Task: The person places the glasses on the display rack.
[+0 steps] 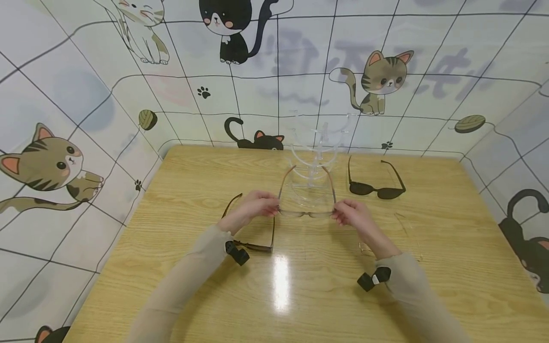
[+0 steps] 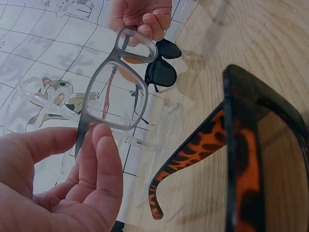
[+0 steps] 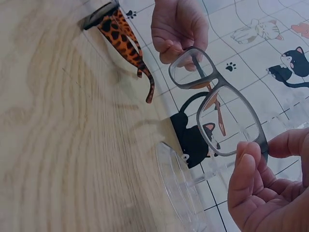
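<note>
Both hands hold one pair of grey-framed eyeglasses (image 1: 307,214) by its two front corners, lenses toward the person and temples pointing away. My left hand (image 1: 257,205) pinches the left hinge between thumb and fingers, plain in the left wrist view on the grey frame (image 2: 83,116). At the opposite hinge, my right hand (image 1: 353,216) pinches the frame (image 3: 263,140) the same way. Just beyond the glasses stands a clear plastic eyewear display stand (image 1: 315,157), which the temples overlap in the head view. The stand's tiers carry no eyewear.
Tortoiseshell glasses (image 1: 257,247) lie under the left forearm, temples away. Black sunglasses (image 1: 377,191) lie at the back right. Thin-rimmed glasses (image 1: 365,247) rest near the right wrist, partly hidden. The wooden table (image 1: 197,171) meets a cat-patterned cloth (image 1: 300,95) behind and at the sides.
</note>
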Available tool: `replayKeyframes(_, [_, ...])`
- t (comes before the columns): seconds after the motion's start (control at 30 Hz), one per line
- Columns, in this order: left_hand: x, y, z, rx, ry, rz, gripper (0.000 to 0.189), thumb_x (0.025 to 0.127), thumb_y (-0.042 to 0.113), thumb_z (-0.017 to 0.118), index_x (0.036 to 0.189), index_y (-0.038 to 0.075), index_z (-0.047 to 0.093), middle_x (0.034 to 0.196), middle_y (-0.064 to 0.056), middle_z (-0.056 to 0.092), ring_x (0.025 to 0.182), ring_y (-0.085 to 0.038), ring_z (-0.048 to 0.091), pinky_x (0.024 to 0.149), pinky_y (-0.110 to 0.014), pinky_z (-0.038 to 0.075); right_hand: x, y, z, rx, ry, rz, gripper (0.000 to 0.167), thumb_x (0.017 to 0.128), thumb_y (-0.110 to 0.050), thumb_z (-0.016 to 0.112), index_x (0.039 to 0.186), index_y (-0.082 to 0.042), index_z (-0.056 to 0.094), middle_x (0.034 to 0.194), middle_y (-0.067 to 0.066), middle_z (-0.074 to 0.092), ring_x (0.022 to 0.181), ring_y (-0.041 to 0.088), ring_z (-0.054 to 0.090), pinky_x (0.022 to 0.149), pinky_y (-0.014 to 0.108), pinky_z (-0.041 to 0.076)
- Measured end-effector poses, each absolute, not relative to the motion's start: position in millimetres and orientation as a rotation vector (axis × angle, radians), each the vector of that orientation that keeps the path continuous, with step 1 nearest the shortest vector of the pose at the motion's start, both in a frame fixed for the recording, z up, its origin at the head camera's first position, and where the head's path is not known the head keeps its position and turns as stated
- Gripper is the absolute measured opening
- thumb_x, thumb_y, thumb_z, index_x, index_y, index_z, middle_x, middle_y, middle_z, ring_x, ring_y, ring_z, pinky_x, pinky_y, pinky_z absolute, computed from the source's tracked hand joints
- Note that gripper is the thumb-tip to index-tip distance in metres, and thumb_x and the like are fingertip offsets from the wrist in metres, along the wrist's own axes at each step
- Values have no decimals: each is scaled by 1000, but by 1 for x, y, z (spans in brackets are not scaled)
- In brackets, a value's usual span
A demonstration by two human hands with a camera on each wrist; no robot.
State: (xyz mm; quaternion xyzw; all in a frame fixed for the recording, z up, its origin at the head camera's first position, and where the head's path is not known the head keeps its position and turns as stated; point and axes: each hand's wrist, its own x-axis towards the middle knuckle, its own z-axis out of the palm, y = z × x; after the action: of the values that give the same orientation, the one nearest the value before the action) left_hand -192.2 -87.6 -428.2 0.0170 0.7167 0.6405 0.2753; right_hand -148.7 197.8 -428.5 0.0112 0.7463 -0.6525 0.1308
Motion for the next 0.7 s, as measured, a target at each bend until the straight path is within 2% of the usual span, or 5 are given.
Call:
replayKeyframes(0.07, [-196, -85, -429, 38, 1925, 1730, 35, 94, 9, 55, 120, -14, 52, 80, -5, 63, 78, -23, 65, 71, -28, 55, -153, 199, -428, 43, 2179, -1891, 21, 95, -13, 49, 91, 6, 58, 67, -1, 61, 58, 11, 56, 57, 26, 52])
replayKeyframes(0.23, [-204, -79, -431, 6, 1922, 1758, 35, 95, 10, 55, 121, -14, 53, 78, -4, 63, 69, -13, 62, 68, -25, 54, -165, 203, -429, 47, 2212, -1869, 25, 95, -13, 49, 96, 10, 56, 69, 0, 61, 60, 11, 57, 58, 26, 53])
replayKeyframes(0.47, [-215, -71, -433, -75, 1925, 1818, 37, 94, 11, 57, 124, -10, 54, 79, -4, 63, 68, -11, 62, 85, -39, 52, -180, 205, -427, 64, 2254, -1838, 29, 96, -15, 48, 101, 13, 54, 70, -1, 61, 59, 9, 56, 58, 25, 53])
replayKeyframes(0.53, [-219, -69, -434, -97, 1906, 1851, 37, 94, 10, 57, 124, -11, 53, 78, -3, 63, 66, -11, 62, 84, -37, 53, -185, 205, -428, 74, 2259, -1841, 30, 96, -15, 48, 102, 14, 54, 69, -1, 61, 58, 8, 55, 58, 25, 53])
replayKeyframes(0.7, [-228, -64, -437, -155, 1867, 1930, 37, 93, 8, 58, 124, -12, 53, 73, -2, 62, 61, -8, 60, 68, -24, 54, -195, 206, -427, 99, 2282, -1831, 32, 97, -17, 49, 104, 14, 54, 69, -2, 61, 59, 9, 57, 60, 25, 54])
